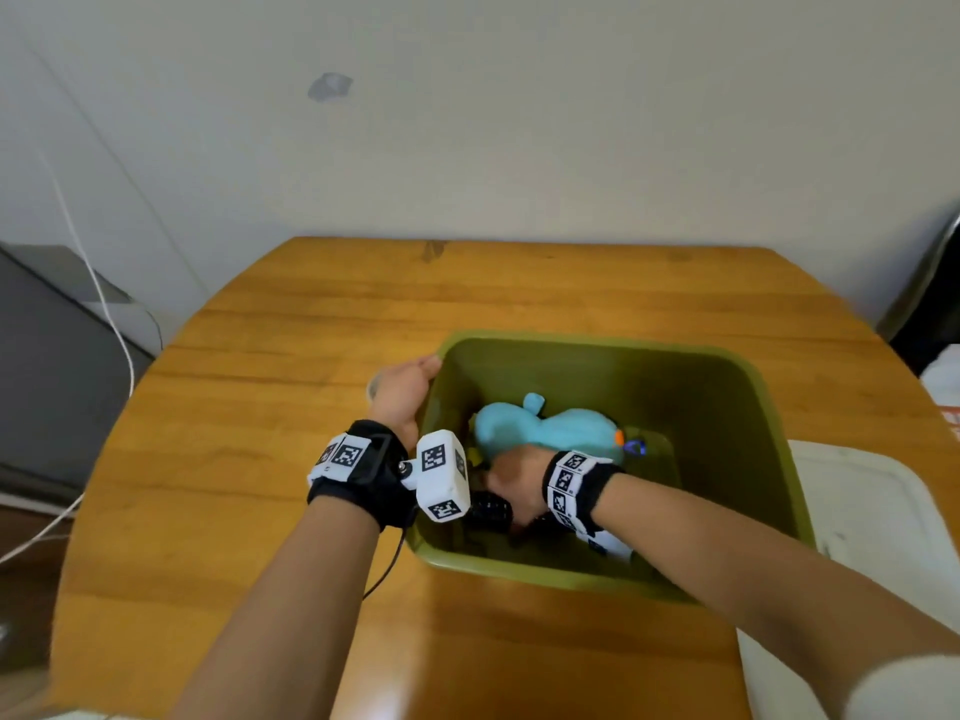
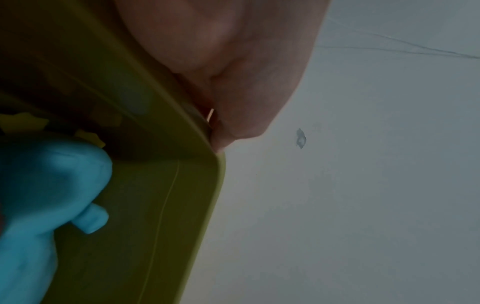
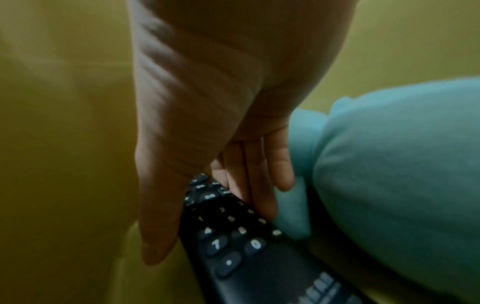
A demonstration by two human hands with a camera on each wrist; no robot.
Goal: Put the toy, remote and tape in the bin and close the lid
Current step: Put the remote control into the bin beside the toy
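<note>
Right now the right hand is down inside the green bin, thumb and fingers wrapped around the black remote, keypad up, near the bin's 7 o'clock corner. Just beside it, touching the fingers, lies the blue plush toy, stretched across the bin floor from about 9 o'clock toward 3 o'clock, its orange tip pointing to 3 o'clock. That toy fills much of the floor; free room shows along the far wall at 12 o'clock and the right wall at 3 o'clock. Over at the bin's 9 o'clock rim the left hand lies against the outside of the wall, fingertips reaching the far-left corner; the left wrist view shows the thumb pressed to the rim, but whether the fingers curl around anything I cannot tell. A pale ring edge, possibly the tape, peeks out under that hand, too hidden to be sure. The bin sits open on the wooden table, with bare tabletop at 12 o'clock and 9 o'clock. A white lid lies flat at 3 o'clock, touching the bin's side. Beyond the table's 9 o'clock edge stand a grey cabinet and a white cable.
</note>
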